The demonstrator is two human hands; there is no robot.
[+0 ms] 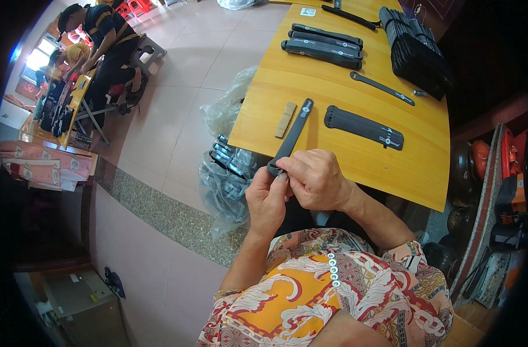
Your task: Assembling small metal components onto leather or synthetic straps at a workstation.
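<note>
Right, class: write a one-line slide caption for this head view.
Both hands, left and right, grip one end of a black strap over a yellow table.

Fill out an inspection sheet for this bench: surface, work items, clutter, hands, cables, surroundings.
Surface: yellow wooden table, bare in the middle.
Job's things: narrow black strap held at its near end; wide black strap lying flat beside it.
Clutter: small wooden block; strap stack; three straps at the far side.
Hands: left hand and right hand both pinch the narrow strap.
Cables: nothing seen.
Surroundings: plastic bag on the tiled floor; a person at another table.
</note>
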